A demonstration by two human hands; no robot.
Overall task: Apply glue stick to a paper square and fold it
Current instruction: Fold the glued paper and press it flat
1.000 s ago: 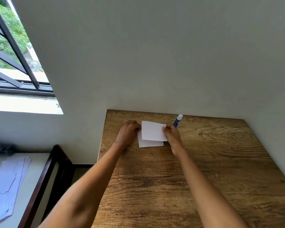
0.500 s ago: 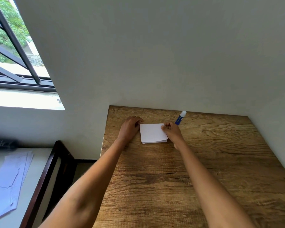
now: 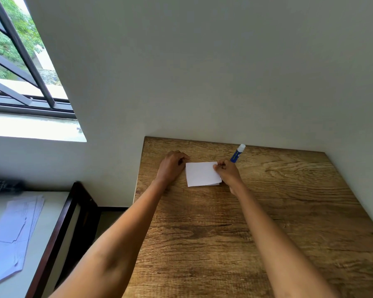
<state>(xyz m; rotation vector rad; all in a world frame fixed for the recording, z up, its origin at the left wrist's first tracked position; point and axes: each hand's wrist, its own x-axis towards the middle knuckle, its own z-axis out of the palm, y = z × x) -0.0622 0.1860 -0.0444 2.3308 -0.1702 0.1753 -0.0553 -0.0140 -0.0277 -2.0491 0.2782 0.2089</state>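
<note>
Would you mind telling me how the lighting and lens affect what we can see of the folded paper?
Head view: daylight from the window blows out the sill; the folded paper is evenly lit and sharp; wide-angle distortion bends the wooden table edges.

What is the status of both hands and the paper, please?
Left hand curled at folded white paper square left edge. Right hand gripping blue glue stick, pinching right edge. Nothing in the way.

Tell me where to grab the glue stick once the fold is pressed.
Grip the blue barrel of the glue stick at mid-length, coming from above on its open right side. It appears to lie slanted on the table, white cap toward the wall; the right hand crowds its near end.
</note>
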